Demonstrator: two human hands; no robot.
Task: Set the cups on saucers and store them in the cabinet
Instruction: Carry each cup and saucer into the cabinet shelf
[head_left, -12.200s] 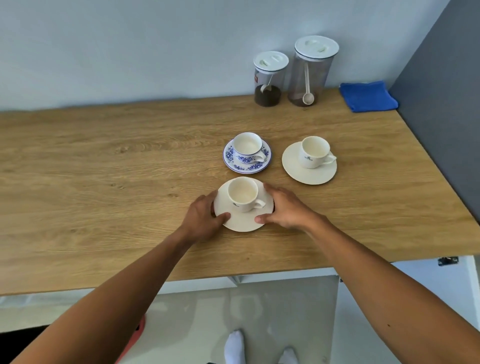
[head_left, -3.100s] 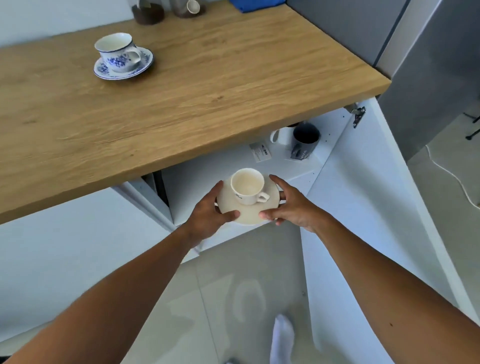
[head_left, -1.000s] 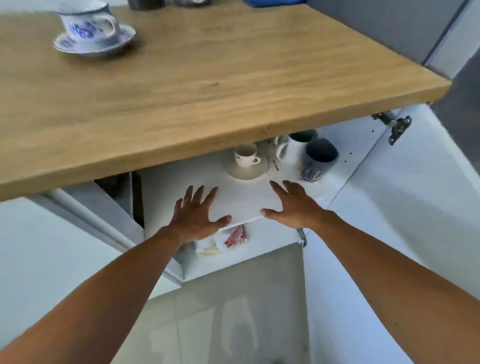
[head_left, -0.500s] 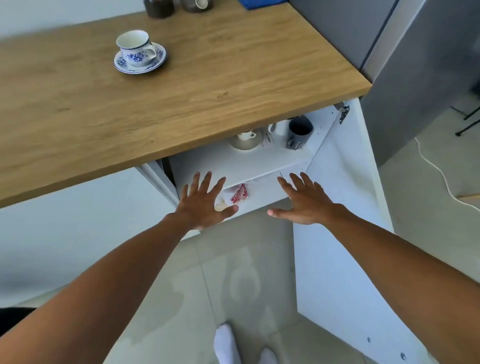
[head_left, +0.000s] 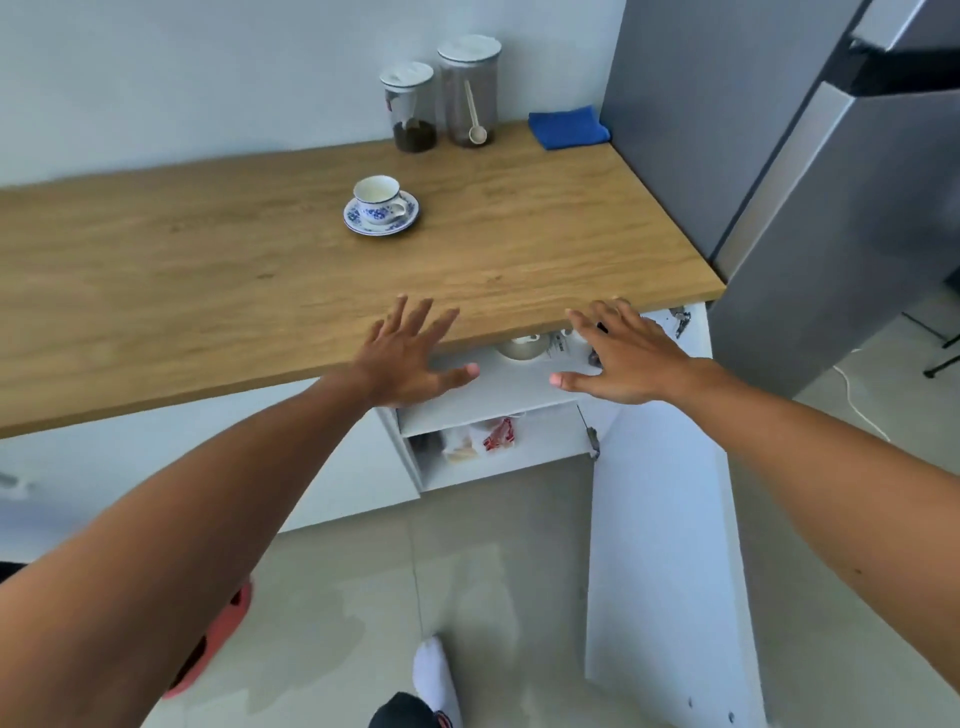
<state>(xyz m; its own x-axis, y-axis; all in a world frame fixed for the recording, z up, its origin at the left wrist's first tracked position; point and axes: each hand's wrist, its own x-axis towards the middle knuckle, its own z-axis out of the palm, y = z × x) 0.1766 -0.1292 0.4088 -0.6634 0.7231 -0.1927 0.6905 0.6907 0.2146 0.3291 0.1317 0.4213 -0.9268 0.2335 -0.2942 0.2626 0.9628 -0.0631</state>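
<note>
Overhead, 2 empty splayed hands, left hand and right hand, flank the wood-grain countertop.

Both empty hands, left and right, now hover spread at the wooden tabletop edge, withdrawn from the white cabinet shelf where the cream cup and saucer sit.

Countertop overhanging open cabinet shelf

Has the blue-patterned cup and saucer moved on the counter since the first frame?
No. The blue cup sits on its saucer at the same spot, in front of the two jars; only the camera shifted. Both hands are empty.
</note>
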